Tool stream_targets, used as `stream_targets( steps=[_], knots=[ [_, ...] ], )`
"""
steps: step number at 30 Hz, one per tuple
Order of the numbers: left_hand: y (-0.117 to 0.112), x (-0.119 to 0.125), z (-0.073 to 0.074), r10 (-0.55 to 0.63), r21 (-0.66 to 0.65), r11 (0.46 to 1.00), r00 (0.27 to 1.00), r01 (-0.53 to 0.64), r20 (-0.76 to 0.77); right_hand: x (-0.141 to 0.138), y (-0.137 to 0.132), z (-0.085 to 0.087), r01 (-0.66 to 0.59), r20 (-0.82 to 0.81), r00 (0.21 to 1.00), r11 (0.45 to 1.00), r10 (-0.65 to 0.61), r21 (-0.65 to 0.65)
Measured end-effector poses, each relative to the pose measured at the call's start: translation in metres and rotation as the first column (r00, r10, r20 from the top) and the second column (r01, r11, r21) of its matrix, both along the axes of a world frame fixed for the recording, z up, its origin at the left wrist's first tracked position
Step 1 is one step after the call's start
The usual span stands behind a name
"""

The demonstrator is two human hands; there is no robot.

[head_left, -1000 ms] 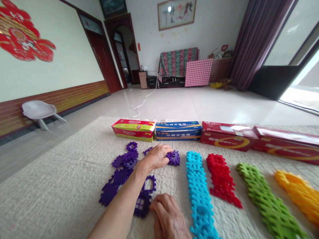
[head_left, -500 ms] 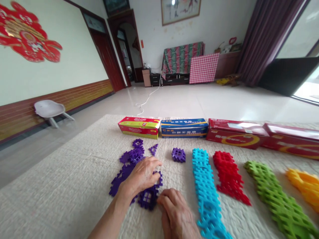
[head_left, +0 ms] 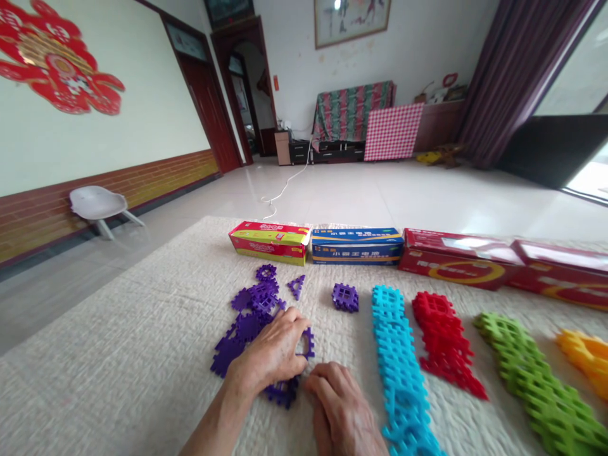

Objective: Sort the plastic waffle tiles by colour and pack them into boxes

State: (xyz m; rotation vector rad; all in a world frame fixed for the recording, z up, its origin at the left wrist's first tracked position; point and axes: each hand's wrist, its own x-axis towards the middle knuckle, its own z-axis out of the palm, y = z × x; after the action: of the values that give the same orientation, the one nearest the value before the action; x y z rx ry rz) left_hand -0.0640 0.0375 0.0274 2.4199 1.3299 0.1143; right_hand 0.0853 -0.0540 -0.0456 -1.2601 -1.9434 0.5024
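Note:
Loose purple interlocking plastic pieces [head_left: 228, 356] lie in a heap on the pale quilted mat [head_left: 118, 367]. My left hand [head_left: 273, 347] reaches over the heap, its thumb and fingers bent around a purple square frame piece [head_left: 310, 342] at the heap's right side. Under its wrist and thumb, a purple window piece [head_left: 284, 394] is partly covered. Beside that piece my right hand [head_left: 346, 408] rests on the mat with curled fingers, their inner side hidden. Beyond the hands lie a purple triangle [head_left: 297, 287] and a small purple square stack [head_left: 345, 297].
Rows of blue [head_left: 401, 361], red [head_left: 446, 342], green [head_left: 532, 383] and yellow pieces [head_left: 584, 354] lie to the right. A red-yellow box [head_left: 270, 244], a blue box [head_left: 357, 247] and two red boxes [head_left: 458, 259] line the mat's far side. A white chair [head_left: 99, 201] stands left.
My left hand has moved slightly nearer to me, its fingers more bent, and now covers more of the window piece. My right hand stays curled beside the heap. The view has shifted slightly.

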Motion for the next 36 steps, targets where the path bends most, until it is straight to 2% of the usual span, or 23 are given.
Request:
stream_targets(
  steps=[6,10,15,19,23,29,31,33,36],
  knots=[
    [0.002,-0.002,-0.005,-0.008,0.052,0.999,1.000,0.008,-0.008,0.001,0.001,-0.003,-0.003,-0.018,1.000,1.000,0.003,0.009],
    [0.014,0.001,-0.009,-0.014,0.130,0.992,0.999,0.008,0.043,0.002,0.003,-0.005,-0.005,-0.006,1.000,1.000,0.006,0.029],
    [0.053,0.029,-0.006,-0.115,0.269,0.960,0.983,0.073,0.144,0.001,0.002,-0.007,-0.006,-0.004,1.000,1.000,0.006,0.019],
    [0.078,0.057,0.000,-0.216,0.291,0.942,0.966,0.168,0.141,0.000,0.002,-0.010,-0.003,-0.007,1.000,0.999,0.003,0.035],
    [0.086,0.072,0.000,-0.271,0.297,0.928,0.955,0.225,0.122,-0.001,0.002,-0.012,0.000,-0.017,1.000,0.999,0.001,0.039],
    [0.089,0.080,-0.003,-0.355,0.310,0.902,0.925,0.300,0.137,-0.001,0.002,-0.013,0.008,-0.013,1.000,1.000,-0.007,0.023],
    [0.088,0.074,-0.002,-0.354,0.343,0.896,0.920,0.282,0.168,-0.001,0.002,-0.012,0.009,-0.015,1.000,1.000,-0.009,0.011],
    [0.084,0.060,-0.002,-0.306,0.380,0.900,0.930,0.213,0.204,0.000,0.002,-0.009,0.012,-0.007,1.000,1.000,-0.012,0.008],
    [0.070,0.025,-0.005,-0.142,0.426,0.905,0.946,0.005,0.293,0.001,0.001,-0.004,0.013,0.004,1.000,1.000,-0.013,0.009]
  ],
)
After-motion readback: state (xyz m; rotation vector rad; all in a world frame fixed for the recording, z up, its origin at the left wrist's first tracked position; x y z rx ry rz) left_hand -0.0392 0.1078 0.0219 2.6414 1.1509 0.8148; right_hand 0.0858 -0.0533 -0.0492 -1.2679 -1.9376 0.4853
